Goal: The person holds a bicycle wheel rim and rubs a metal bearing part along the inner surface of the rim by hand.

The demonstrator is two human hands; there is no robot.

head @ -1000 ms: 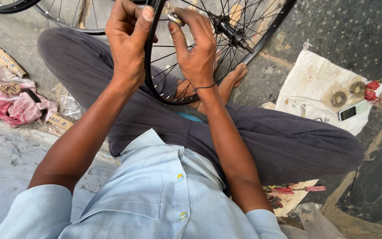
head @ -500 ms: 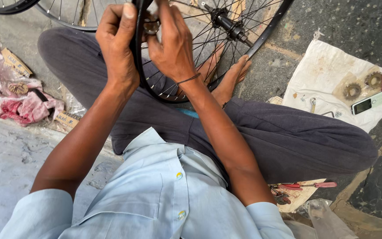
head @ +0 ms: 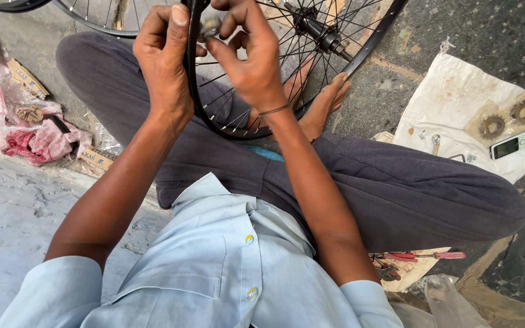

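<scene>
The left hand (head: 164, 58) clenches the black spoked bicycle wheel rim (head: 191, 73); just right, the right hand (head: 251, 58) fingers pinch a small grey metal tool (head: 209, 27).

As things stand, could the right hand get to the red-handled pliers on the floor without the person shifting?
Probably yes. The right hand is up at the wheel rim with a small metal tool, but the red-handled pliers lie uncovered by the right knee, on that arm's side.

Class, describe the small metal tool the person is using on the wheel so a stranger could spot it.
Start at the black wheel rim above the lap. The left hand grips it; beside it, the right hand pinches a small grey metal tool, the only shiny piece on the rim.
</scene>
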